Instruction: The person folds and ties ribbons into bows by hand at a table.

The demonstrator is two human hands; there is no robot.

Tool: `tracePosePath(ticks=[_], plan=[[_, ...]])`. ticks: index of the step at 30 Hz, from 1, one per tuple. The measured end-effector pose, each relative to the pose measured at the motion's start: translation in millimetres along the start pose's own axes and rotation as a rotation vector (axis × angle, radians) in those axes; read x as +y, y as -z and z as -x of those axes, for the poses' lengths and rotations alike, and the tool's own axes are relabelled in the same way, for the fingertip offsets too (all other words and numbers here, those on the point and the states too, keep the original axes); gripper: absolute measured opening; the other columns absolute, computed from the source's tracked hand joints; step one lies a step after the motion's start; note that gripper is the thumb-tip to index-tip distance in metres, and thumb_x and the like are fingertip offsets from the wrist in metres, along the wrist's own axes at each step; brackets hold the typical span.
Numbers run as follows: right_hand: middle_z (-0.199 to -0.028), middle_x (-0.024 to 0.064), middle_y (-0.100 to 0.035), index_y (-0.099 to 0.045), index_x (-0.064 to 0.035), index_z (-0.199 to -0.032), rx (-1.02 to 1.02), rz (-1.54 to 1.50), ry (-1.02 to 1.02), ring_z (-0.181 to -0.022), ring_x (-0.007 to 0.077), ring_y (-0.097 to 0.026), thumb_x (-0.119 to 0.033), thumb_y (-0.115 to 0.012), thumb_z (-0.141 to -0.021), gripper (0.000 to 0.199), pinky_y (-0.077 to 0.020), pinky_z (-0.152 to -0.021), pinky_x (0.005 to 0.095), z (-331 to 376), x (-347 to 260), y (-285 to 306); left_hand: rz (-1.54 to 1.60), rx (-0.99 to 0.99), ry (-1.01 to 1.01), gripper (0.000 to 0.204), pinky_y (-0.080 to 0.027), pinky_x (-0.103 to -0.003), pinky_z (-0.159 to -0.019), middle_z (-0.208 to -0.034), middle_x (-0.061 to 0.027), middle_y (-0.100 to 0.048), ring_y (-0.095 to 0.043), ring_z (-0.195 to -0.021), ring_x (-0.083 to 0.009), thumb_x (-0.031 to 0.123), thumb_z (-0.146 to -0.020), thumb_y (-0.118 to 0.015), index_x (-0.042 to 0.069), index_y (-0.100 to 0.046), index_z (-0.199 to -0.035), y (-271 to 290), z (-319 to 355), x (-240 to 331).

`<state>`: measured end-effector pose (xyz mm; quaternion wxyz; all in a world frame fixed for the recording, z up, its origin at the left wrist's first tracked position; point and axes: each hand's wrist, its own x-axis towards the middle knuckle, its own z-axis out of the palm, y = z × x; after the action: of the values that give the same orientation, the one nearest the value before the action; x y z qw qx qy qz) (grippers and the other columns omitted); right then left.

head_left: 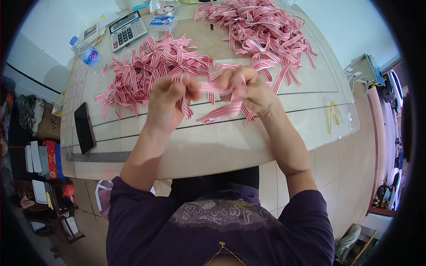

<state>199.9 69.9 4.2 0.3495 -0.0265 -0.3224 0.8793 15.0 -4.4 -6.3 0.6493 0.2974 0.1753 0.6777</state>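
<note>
Between my hands stretches a red-and-white striped ribbon, blurred by motion. My left hand is closed on one end of it, with a short tail hanging below the fingers. The other part is pinched in my right hand, where loops and tails hang down, smeared. Whether a knot or bow is in it I cannot tell. Just beyond my left hand lies a heap of striped ribbon pieces. A larger ribbon heap spreads at the far right, its near pieces reaching close to my right hand.
On the table, a black phone lies at the left. Farther back are a water bottle, a calculator and a blue-and-white box. A yellow band lies near the right edge. A metal ruler runs along the front left.
</note>
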Motion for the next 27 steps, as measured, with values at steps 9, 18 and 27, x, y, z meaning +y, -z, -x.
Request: tracePosePath(ticks=[9, 18, 27], plan=[[-0.093, 0.0151, -0.063, -0.066, -0.0039, -0.069, -0.272, 0.991, -0.157, -0.066, 0.0180, -0.056, 0.001, -0.068, -0.067, 0.005, -0.0434, -0.059, 0.0219, 0.7, -21.0, -7.1, -0.086, -0.108, -0.136, 0.024, -0.046, -0.021, -0.058, -0.088, -0.0112, -0.063, -0.059, -0.070, -0.0150, 0.023, -0.082, -0.062, 0.004, -0.061, -0.097, -8.2, 1.0, 22.0], [-0.091, 0.0092, -0.062, -0.063, -0.0028, -0.086, -0.086, 0.295, 0.165, -0.071, 0.0133, -0.054, -0.004, -0.063, -0.076, 0.010, -0.0421, -0.064, 0.0214, -1.7, 0.4, -15.6, 0.012, 0.136, -0.051, 0.019, -0.045, -0.020, -0.058, -0.086, -0.0103, -0.063, -0.059, -0.071, -0.0145, 0.019, -0.087, -0.054, 0.004, -0.060, -0.098, -12.2, -2.5, 9.8], [-0.080, 0.0032, -0.058, -0.059, -0.0038, -0.094, 0.164, 0.455, 0.118, -0.071, 0.0085, -0.051, -0.009, -0.058, -0.084, 0.011, -0.0402, -0.065, 0.0171, 5.4, -10.9, -10.7, -0.256, 0.004, 0.046, 0.017, -0.044, -0.019, -0.057, -0.082, -0.0084, -0.061, -0.057, -0.068, -0.0131, 0.010, -0.088, -0.051, 0.004, -0.058, -0.103, -13.8, -6.4, -2.6]])
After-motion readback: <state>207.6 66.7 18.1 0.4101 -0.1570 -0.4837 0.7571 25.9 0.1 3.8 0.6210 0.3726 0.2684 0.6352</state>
